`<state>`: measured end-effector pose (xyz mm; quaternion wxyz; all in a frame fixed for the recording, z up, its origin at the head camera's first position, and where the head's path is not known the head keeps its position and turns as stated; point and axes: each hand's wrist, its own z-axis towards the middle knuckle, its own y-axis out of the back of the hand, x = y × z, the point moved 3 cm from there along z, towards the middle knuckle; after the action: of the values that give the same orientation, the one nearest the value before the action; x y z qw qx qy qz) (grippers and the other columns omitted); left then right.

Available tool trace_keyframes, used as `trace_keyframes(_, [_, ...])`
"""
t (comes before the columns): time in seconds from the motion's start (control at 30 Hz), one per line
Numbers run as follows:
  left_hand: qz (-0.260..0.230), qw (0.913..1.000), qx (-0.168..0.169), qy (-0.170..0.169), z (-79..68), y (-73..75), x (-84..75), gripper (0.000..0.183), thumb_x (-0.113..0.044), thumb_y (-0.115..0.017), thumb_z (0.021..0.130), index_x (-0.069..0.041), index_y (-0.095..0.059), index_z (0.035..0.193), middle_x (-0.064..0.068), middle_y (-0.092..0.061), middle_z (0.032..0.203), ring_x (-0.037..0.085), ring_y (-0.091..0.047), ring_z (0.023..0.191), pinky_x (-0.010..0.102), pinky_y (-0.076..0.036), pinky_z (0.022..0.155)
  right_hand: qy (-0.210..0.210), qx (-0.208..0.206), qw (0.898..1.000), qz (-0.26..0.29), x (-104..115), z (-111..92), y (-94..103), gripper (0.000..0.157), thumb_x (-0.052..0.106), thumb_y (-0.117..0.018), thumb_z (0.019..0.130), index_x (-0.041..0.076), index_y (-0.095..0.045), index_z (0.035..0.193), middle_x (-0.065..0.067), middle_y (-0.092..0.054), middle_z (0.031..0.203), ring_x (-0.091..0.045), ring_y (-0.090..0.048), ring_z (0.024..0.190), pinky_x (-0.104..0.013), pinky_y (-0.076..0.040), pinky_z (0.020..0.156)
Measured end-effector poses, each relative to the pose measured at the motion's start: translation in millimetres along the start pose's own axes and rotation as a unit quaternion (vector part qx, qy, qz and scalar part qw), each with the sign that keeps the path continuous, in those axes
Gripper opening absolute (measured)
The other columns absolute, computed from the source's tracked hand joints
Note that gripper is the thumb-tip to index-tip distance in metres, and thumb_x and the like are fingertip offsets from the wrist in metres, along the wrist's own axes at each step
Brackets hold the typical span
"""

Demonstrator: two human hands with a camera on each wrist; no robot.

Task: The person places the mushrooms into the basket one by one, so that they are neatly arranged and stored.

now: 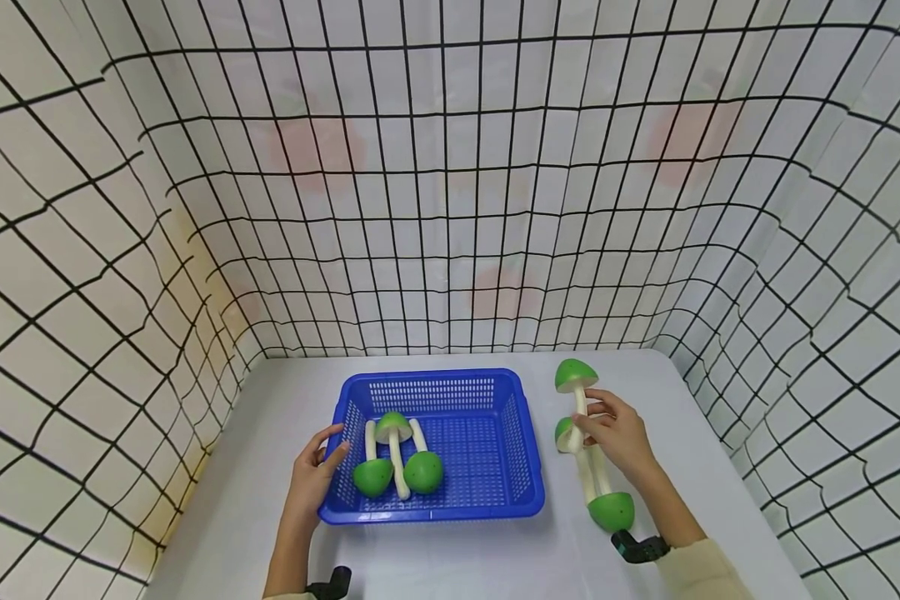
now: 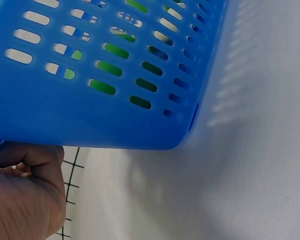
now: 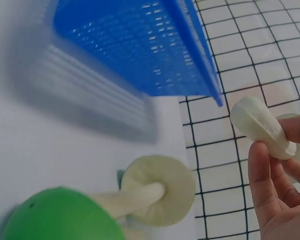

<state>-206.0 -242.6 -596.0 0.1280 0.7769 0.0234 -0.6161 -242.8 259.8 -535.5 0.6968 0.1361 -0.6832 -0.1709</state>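
Note:
A blue plastic basket (image 1: 435, 515) stands on the white table, its left rim gripped by my left hand (image 1: 311, 479). Fingers curl at that rim in the left wrist view, where the basket wall (image 2: 80, 120) fills the upper part. Inside the basket, at its left, lie three green-capped toy mushrooms (image 1: 423, 472). To the right of the basket my right hand (image 1: 621, 435) pinches the pale stem of another mushroom (image 1: 574, 375), cap pointing away. The right wrist view shows that stem (image 3: 260, 127) between thumb and fingers. Below it lie two more mushrooms (image 1: 611, 511), one with its cap underside (image 3: 160, 190) showing.
Black wire mesh (image 1: 450, 192) encloses the table (image 1: 390, 560) at the back and both sides, with pale cloth behind it. A black wrist device (image 1: 637, 547) sits on the right forearm, another (image 1: 333, 583) on the left.

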Motion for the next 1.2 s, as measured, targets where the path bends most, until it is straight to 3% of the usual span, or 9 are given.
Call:
trace_keyframes(0.23, [-0.013, 0.9999, 0.0, 0.001, 1.2, -1.5, -1.7, 0.047, -0.033, -0.067, 0.101, -0.025, -0.056, 0.146, 0.024, -0.064, 0.132, 0.031, -0.069, 0.105, 0.037, -0.06, 0.081, 0.004, 0.016, 1.0, 0.016, 18, 3, -13.3, 0.057, 0.023, -0.075, 0.095, 0.006, -0.052, 0.145, -0.021, -0.064, 0.117, -0.007, -0.069, 0.081, -0.033, -0.062, 0.069])
trace_keyframes(0.47, [-0.015, 0.9999, 0.004, 0.009, 2.9, -1.4, 0.0, 0.05, -0.033, -0.066, 0.102, -0.025, -0.053, 0.149, 0.023, -0.064, 0.135, 0.03, -0.069, 0.108, 0.039, -0.06, 0.085, 0.012, 0.029, 0.999, 0.033, 29, 7, -28.4, 0.058, 0.022, -0.076, 0.095, 0.005, -0.052, 0.145, -0.02, -0.064, 0.117, -0.006, -0.069, 0.084, -0.033, -0.062, 0.068])
trace_keyframes(0.73, [-0.014, 0.9999, 0.003, 0.007, 2.0, -1.5, -0.2, 0.049, -0.033, -0.065, 0.102, -0.025, -0.053, 0.149, 0.024, -0.063, 0.136, 0.032, -0.069, 0.11, 0.041, -0.061, 0.086, 0.006, 0.038, 0.998, 0.047, 39, 10, -48.3, 0.055, 0.017, -0.076, 0.094, 0.006, -0.054, 0.144, -0.022, -0.064, 0.119, -0.014, -0.07, 0.087, -0.036, -0.062, 0.069])
trace_keyframes(1.03, [-0.014, 0.9999, 0.004, 0.005, 0.9, -1.7, -1.7, 0.047, -0.033, -0.065, 0.102, -0.026, -0.054, 0.147, 0.024, -0.063, 0.135, 0.03, -0.069, 0.108, 0.038, -0.061, 0.085, 0.019, 0.054, 0.996, 0.07, 48, 11, -74.1, 0.051, 0.011, -0.076, 0.093, 0.006, -0.058, 0.14, -0.02, -0.066, 0.113, -0.012, -0.07, 0.082, -0.034, -0.062, 0.065])
trace_keyframes(1.2, [-0.014, 0.9999, 0.005, 0.007, 0.9, -1.0, 0.0, 0.049, -0.033, -0.065, 0.103, -0.026, -0.052, 0.15, 0.024, -0.062, 0.138, 0.033, -0.067, 0.114, 0.042, -0.06, 0.089, 0.011, 0.067, 0.995, 0.073, 50, 8, -89.0, 0.052, 0.011, -0.076, 0.093, 0.006, -0.057, 0.141, -0.02, -0.067, 0.115, -0.015, -0.071, 0.085, -0.041, -0.063, 0.069])
